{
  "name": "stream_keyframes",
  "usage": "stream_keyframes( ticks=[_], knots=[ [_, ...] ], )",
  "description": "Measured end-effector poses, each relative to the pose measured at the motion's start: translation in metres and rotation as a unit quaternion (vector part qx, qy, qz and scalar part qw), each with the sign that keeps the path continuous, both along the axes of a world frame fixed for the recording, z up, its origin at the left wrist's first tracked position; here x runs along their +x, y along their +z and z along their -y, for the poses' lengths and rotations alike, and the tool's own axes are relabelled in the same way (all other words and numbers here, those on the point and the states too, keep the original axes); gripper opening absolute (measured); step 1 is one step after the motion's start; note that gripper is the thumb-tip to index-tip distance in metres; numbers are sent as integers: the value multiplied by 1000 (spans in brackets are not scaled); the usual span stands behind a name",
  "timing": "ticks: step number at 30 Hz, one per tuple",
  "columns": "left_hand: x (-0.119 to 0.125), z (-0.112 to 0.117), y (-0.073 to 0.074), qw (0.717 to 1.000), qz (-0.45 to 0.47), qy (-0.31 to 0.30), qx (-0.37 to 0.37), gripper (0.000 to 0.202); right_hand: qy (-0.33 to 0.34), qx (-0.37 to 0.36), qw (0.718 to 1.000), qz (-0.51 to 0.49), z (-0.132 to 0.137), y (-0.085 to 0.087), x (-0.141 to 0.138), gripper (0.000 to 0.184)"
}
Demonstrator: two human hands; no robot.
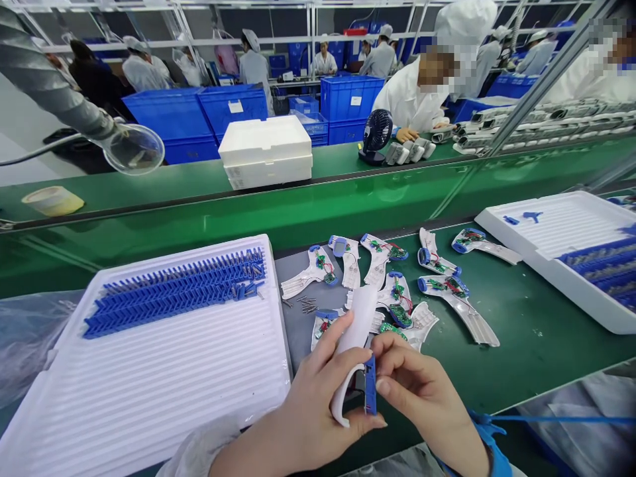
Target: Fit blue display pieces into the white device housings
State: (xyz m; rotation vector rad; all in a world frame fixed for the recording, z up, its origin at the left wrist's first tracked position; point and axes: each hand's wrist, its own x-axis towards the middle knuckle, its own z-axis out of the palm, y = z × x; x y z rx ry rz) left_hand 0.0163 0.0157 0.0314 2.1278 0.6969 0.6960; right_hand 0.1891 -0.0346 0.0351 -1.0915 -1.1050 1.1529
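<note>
My left hand (318, 387) is wrapped round a white curved plastic handle shell (358, 315), which looks like half of a handheld gun-shaped device. A blue plastic end piece (370, 384) sits at the shell's open end, facing right. The fingers of my right hand (417, 381) are closed at the right edge of this blue piece; their tips partly hide what they pinch. Just beyond my hands lie several white half shells (460, 298) with green circuit boards, thin wires and blue ends. Small screws (307, 305) lie on a grey mat (291, 265).
To the left, a white foam tray (199, 377) holds rows of blue parts (173, 291). Another foam tray (551, 238) with blue parts stands at the right. A green barrier (228, 222) runs behind. Beyond it are a small fan (377, 129), foam boxes (265, 149) and a co-worker (412, 93).
</note>
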Motion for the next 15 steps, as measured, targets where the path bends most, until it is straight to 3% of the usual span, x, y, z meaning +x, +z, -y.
stream_keyframes(
  ticks=[7, 11, 15],
  knots=[
    [0, -4, 0, 998, -16, 0, 64, 48, 4, 24, 999, 23, 1, -4, 2, 7],
    [2, -5, -3, 983, -35, 25, 176, 43, 6, 16, 997, 72, 2, 0, 2, 12],
    [5, -6, -6, 954, -67, 56, 287, 37, 9, 9, 983, 184, 2, 3, 6, 14]
  ],
)
